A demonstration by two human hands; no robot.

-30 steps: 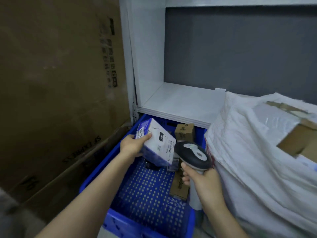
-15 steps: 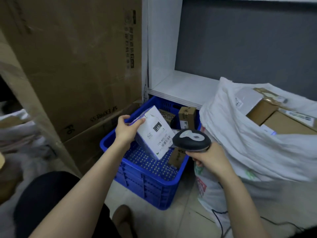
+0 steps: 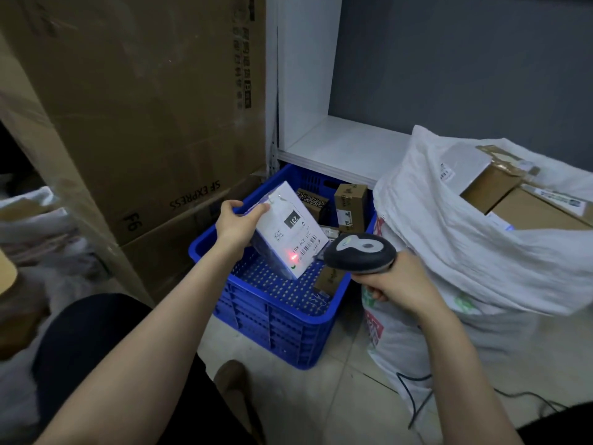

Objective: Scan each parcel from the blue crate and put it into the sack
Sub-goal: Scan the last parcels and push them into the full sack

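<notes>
My left hand grips a white parcel by its upper left edge and holds it tilted above the blue crate. A label with a barcode faces up, and a red scanner dot glows near the parcel's lower edge. My right hand holds a dark handheld scanner just right of the parcel, its head aimed at the label. Several small brown boxes stand at the crate's far end. The white sack stands right of the crate, with cardboard boxes showing at its mouth.
A tall cardboard carton marked SF EXPRESS stands left of the crate. A white shelf runs behind it below a grey wall. The scanner's black cable trails over the tiled floor. My knee and shoe are near the crate's front.
The view has pulled back and risen, so the crate and sack look smaller. The parcel is turned more face-up, the scanner sits closer to it, and a red dot now glows on the label.
</notes>
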